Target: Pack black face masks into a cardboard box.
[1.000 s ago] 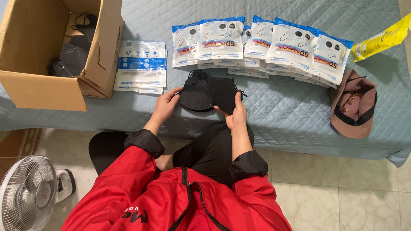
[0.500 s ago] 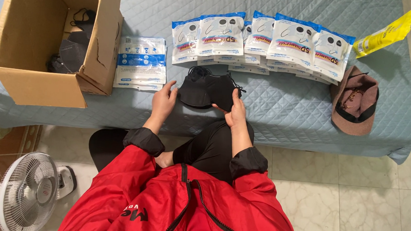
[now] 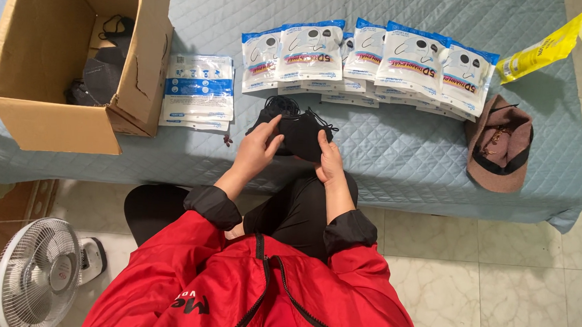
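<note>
While both hands meet above the quilted bed [image 3: 399,157], the left hand [image 3: 258,151] and right hand [image 3: 328,160] pinch a stack of black masks [image 3: 299,132]. Sealed mask packets [image 3: 371,61] lie just beyond.

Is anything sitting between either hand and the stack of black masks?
No. The left hand and right hand both already grip the stack of black masks at the bed edge; nothing visible lies between.

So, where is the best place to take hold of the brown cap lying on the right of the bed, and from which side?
Probably the brown cap is best taken at its rounded crown, the end nearer the yellow plastic packet, coming from above. It lies upside down and open, so fingers can pinch the soft rim there. Its right side and near edge are free; the blue-and-white mask packets crowd its left.
</note>
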